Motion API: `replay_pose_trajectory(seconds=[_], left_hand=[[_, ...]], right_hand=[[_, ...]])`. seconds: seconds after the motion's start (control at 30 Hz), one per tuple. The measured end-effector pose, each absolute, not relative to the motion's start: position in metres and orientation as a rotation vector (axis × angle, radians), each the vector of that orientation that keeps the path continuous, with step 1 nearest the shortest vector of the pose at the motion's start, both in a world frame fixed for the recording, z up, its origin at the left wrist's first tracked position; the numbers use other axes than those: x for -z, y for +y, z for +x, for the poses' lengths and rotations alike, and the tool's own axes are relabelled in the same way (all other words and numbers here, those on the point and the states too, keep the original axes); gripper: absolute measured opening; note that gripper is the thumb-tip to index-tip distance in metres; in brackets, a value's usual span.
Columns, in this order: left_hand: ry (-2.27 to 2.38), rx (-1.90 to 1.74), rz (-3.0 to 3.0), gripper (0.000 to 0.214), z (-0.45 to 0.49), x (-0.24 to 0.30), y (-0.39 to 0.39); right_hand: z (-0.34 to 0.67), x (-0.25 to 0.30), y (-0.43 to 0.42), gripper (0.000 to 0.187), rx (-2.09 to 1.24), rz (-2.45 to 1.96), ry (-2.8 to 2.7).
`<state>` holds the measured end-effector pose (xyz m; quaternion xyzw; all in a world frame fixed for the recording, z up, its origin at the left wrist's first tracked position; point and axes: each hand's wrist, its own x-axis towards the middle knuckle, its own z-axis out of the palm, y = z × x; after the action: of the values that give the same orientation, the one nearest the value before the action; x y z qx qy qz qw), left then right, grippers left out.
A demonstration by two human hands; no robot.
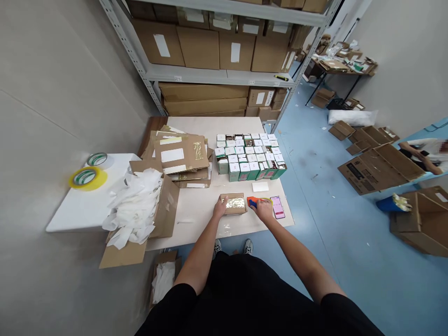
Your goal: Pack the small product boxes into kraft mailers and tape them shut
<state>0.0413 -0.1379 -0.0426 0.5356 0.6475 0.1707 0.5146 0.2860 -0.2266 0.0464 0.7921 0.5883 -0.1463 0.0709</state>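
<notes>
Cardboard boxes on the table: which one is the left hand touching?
The small box with shiny tape on top, at the front edge; the left hand rests on its left end. The flattened cartons lie stacked farther back, untouched.

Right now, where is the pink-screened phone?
In the head view, the phone lies on the table near its front right edge, just right of the right hand gripping an orange tool.

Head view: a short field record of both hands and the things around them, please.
left hand: on the left end of a taped box
right hand: holds orange tool by the box's right end
beside right hand: phone, flat on table
behind: block of green boxes; flat cartons to their left
far left: tape rolls
</notes>
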Motion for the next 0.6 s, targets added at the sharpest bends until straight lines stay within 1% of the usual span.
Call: replay_pose_trajectory(seconds=[0.13,0.2,0.3,0.4,0.5,0.6], left_hand=[[1.57,-0.413,1.298,0.075,0.041,0.045,-0.138],[1.578,-0.414,1.294,0.075,0.04,0.047,-0.137],[1.569,-0.427,1.312,0.072,0.04,0.049,-0.137],[1.589,-0.424,1.322,0.073,0.039,0.051,-0.136],[1.606,-0.407,1.3,0.073,0.039,0.054,-0.136],[1.584,-0.442,1.306,0.069,0.039,0.055,-0.137]], right_hand=[[0.285,-0.006,-0.252,0.048,0.419,2.569,1.708],[0.291,0.009,-0.261,0.044,0.412,2.62,1.73],[0.301,0.024,-0.266,0.039,0.511,2.591,1.8],[0.31,0.033,-0.264,0.037,0.634,2.552,1.756],[0.319,0.039,-0.259,0.042,0.718,2.497,1.662],[0.326,0.044,-0.257,0.047,0.796,2.46,1.537]])
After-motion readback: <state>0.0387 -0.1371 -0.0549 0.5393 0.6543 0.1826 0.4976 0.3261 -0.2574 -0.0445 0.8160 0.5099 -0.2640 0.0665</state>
